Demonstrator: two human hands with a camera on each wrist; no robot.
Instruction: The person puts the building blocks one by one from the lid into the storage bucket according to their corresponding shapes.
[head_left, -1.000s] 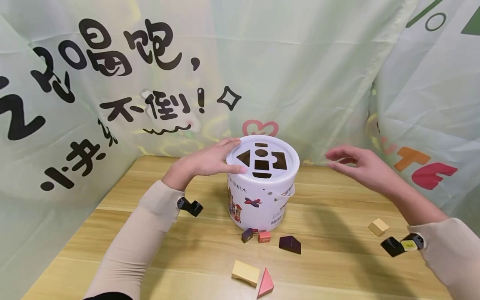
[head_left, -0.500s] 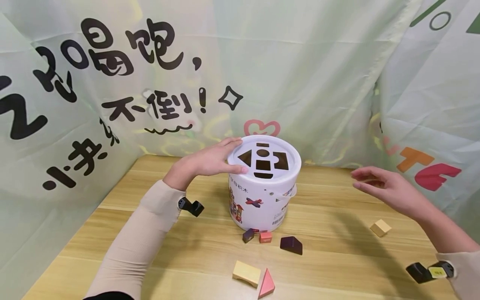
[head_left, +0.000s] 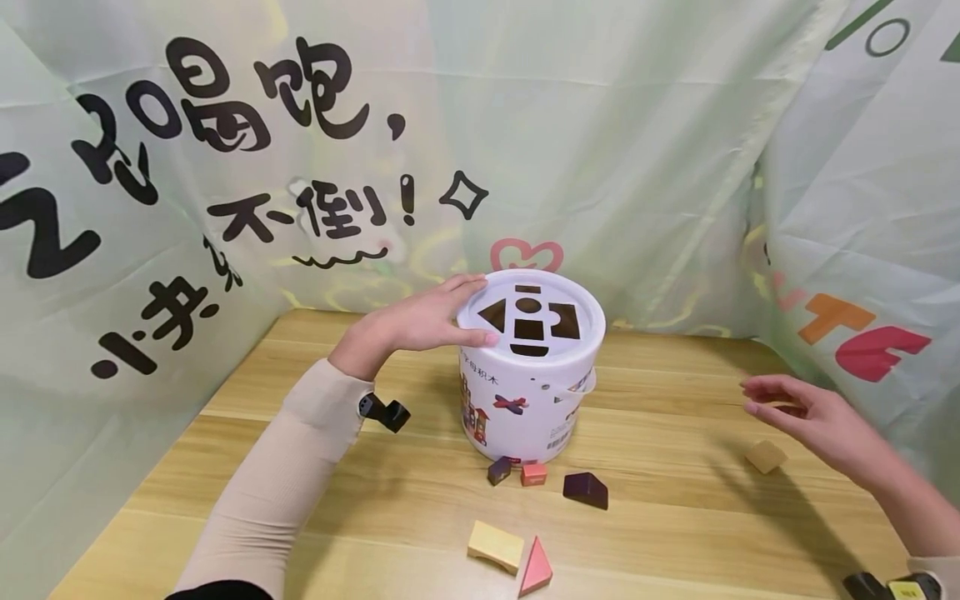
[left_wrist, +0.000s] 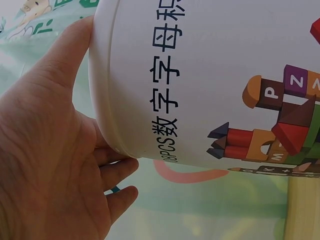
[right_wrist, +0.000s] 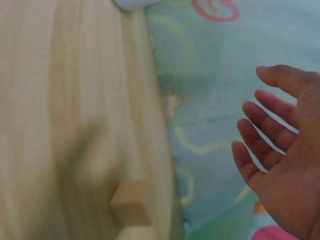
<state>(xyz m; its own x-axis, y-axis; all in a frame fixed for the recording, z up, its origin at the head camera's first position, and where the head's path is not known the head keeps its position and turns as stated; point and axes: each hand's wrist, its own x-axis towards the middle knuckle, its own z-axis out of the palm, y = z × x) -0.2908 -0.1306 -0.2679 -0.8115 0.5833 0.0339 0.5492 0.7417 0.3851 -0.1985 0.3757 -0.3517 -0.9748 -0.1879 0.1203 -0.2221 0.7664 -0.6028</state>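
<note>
"Where's the white bucket (head_left: 517,408)?"
"Upright on the counter (head_left: 660,408), its rim gripped by the left hand (head_left: 420,321)."
"And the right hand (head_left: 813,425)?"
"Raised, fingers loosely bent, near the pale block (head_left: 766,457). A broad stretch of counter separates it from the bucket."
"Tight anywhere?"
"At the bucket's front: a small dark block (head_left: 498,471) and a red block (head_left: 533,474) sit just beside its bottom edge."

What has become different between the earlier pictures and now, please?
The right hand moved away from the white bucket, to the right and nearer the person; it is now close to the light wooden block. Nothing visible was taken hold of or let go. The left hand stayed at the bucket's rim, and the blocks stayed in place.
</note>
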